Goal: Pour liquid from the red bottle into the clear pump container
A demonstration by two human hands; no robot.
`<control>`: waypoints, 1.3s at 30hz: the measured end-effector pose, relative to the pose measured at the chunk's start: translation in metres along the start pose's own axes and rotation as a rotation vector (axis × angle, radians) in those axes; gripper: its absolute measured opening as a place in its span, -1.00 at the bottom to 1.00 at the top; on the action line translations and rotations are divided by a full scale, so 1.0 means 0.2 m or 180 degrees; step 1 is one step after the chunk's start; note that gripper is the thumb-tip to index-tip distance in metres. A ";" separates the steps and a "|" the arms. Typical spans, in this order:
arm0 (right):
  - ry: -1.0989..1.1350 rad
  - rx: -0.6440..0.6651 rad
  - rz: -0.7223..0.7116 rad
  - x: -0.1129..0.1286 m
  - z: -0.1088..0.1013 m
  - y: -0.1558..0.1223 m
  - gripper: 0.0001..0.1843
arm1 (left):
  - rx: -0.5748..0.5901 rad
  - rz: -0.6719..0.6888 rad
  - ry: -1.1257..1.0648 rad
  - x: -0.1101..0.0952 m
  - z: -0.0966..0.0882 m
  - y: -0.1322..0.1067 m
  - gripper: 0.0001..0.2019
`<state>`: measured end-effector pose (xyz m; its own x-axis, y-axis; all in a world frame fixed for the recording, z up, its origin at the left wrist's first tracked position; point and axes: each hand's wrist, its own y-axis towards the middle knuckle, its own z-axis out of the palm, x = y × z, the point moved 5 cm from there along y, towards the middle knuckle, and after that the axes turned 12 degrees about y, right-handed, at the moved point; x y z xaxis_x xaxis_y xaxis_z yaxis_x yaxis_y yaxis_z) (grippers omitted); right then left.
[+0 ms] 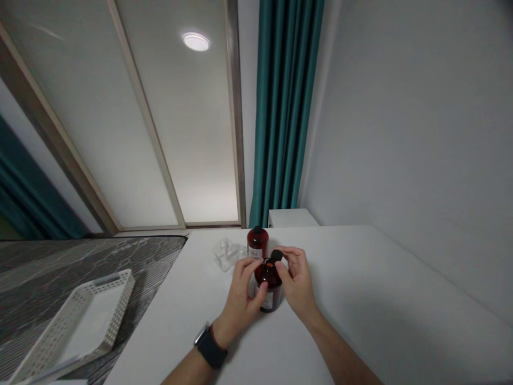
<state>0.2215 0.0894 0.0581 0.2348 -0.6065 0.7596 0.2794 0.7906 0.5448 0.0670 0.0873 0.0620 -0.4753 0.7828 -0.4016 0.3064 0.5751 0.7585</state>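
A dark amber bottle (267, 275) with a pale label stands upright on the white table, its mouth uncovered. My left hand (244, 291), with a dark watch on the wrist, is wrapped round the bottle's left side and shoulder. Between the thumb and fingers of my right hand (298, 280) is a black cap (276, 255), tilted just above and to the right of the bottle mouth. Behind it stands a second amber bottle (257, 240) with its black cap on. Left of that bottle lies a crumpled piece of clear plastic (227, 253).
The white table (352, 310) meets a grey wall on the right. A white perforated basket (116, 315) sits lower left, on a grey patterned surface (156, 259). A white box-like piece (292, 217), a green curtain (286, 107) and frosted sliding doors (192, 133) are beyond the table.
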 end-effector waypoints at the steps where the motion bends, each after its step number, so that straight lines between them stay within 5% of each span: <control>1: -0.0013 -0.0097 -0.0046 0.00 -0.02 0.01 -0.74 | 0.0001 -0.0013 0.0010 0.00 0.00 0.00 -0.57; 6: -0.0428 -0.0480 -0.0025 -0.06 -0.16 0.08 -0.75 | -0.0059 -0.0030 0.0074 0.00 0.00 0.00 -0.57; 17: -0.1580 0.0330 0.0145 -0.14 -0.42 0.22 -0.76 | -0.0056 -0.0020 0.0106 0.02 -0.01 0.01 -0.57; 22: -0.2007 0.0112 0.0199 -0.21 -0.57 0.22 -0.73 | -0.0078 -0.0074 0.0140 0.01 -0.02 0.01 -0.57; 32: -0.2469 0.0636 0.0024 -0.22 -0.47 0.14 -0.82 | -0.0088 -0.0044 0.0223 0.03 0.00 0.01 -0.58; 39: -0.3234 0.0604 0.0067 -0.23 -0.58 0.15 -0.72 | -0.0066 -0.0060 0.0270 0.03 0.01 0.01 -0.62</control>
<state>0.3277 0.1316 -0.0015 -0.6835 -0.3046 0.6633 0.1123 0.8540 0.5080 0.0654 0.0940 0.0598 -0.5493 0.7485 -0.3716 0.2799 0.5838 0.7621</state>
